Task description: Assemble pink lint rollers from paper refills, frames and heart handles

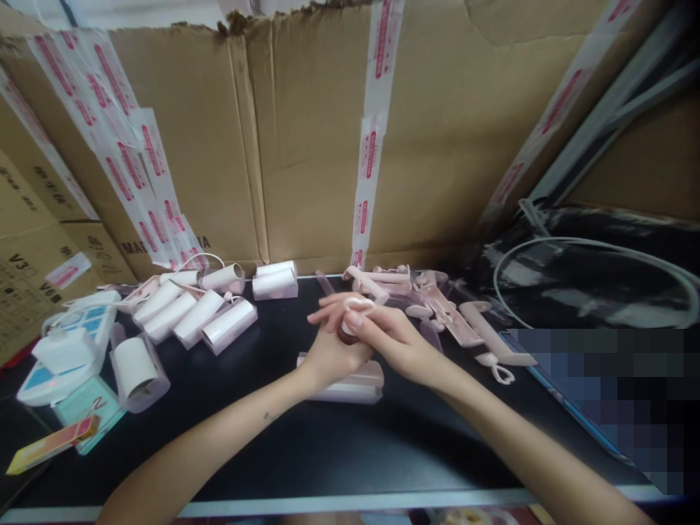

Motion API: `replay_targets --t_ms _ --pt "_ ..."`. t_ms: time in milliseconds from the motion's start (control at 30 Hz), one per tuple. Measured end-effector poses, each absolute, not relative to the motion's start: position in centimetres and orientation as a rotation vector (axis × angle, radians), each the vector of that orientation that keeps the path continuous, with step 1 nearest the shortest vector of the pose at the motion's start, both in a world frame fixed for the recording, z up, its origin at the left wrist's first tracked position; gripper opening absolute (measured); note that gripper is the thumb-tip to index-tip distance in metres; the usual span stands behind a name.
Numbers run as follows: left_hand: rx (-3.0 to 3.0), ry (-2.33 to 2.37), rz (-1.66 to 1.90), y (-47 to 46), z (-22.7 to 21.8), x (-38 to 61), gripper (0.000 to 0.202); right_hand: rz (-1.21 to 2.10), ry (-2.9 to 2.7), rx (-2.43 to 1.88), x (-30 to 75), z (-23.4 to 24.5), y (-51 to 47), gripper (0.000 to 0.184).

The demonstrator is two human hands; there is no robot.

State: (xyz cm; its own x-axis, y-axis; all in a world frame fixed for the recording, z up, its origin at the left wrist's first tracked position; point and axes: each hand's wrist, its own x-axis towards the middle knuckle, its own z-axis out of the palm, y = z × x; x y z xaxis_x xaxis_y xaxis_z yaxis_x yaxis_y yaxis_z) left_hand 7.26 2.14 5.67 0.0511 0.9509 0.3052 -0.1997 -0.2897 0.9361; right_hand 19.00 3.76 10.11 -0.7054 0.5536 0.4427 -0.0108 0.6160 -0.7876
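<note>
Both of my hands meet above the middle of the black table. My right hand (pixel 391 335) pinches a small pale-pink piece with a loop (pixel 358 306) between thumb and fingers. Curled beneath and against it is my left hand (pixel 336 350), around something mostly hidden; a dark brown round patch shows below the loop. Just under the hands lies a pale-pink half-round case (pixel 350 383) on its side. A similar heart-shaped loop piece (pixel 500 370) rests at the right.
White paper rolls (pixel 191 317), several in clear sleeves, lie at the left, near a power strip (pixel 92 346) and a teal box (pixel 90 412). Pink plastic parts (pixel 437 302) are heaped at the back right. A tall cardboard wall (pixel 306 146) closes off the back; a white cable (pixel 590 240) loops at right.
</note>
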Motion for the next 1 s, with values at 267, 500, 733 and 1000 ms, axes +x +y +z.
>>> replay_targets --t_ms 267,500,733,1000 --pt "1.421 0.800 1.444 2.1 5.5 7.5 0.013 1.016 -2.120 -0.385 18.6 9.2 3.9 0.026" --pt "1.412 0.777 1.463 2.1 5.3 7.5 0.017 0.841 -2.074 -0.415 18.2 8.9 3.6 0.026" --pt "1.367 0.862 1.479 2.0 5.6 7.3 0.018 1.143 -2.140 -0.317 18.1 9.4 4.5 0.031" --pt "1.480 0.866 1.457 1.8 5.0 7.2 0.017 0.928 -2.091 -0.350 18.2 8.2 3.5 0.033"
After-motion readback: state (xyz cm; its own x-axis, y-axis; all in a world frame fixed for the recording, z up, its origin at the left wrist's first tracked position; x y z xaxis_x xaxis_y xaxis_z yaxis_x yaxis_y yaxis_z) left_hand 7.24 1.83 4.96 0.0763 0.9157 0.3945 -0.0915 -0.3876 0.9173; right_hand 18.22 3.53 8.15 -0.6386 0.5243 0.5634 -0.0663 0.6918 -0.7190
